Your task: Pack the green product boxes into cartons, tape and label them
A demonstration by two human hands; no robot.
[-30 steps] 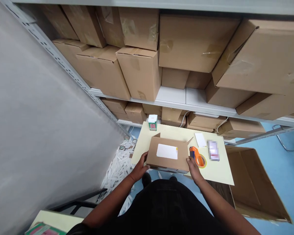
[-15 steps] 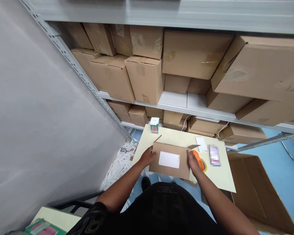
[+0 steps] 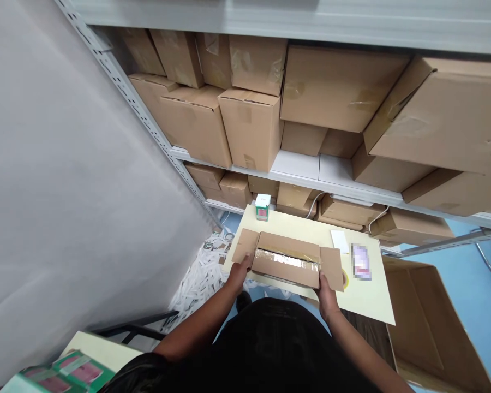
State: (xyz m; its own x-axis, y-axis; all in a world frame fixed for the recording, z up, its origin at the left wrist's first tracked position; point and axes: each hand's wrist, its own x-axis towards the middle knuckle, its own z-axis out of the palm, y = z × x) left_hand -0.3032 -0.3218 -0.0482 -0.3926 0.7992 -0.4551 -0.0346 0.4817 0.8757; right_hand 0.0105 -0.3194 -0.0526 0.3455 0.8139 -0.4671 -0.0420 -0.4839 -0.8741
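Shelves (image 3: 298, 162) packed with brown cartons (image 3: 249, 131) rose behind a pale yellow worktop (image 3: 368, 300), where a small green-and-white box (image 3: 262, 208) stood near the far left corner. Over the worktop's near part was a cardboard box (image 3: 288, 275), its end flaps (image 3: 331, 267) spread outward and a shiny strip (image 3: 286, 261) showing in its middle, with the fingers of the left hand (image 3: 239, 273) and the right hand (image 3: 327, 297) gripping its opposite ends. Beside the right flap showed part of a tape roll (image 3: 346, 279), and beyond it lay a white card (image 3: 339, 241) and a blurred-out item (image 3: 360, 262).
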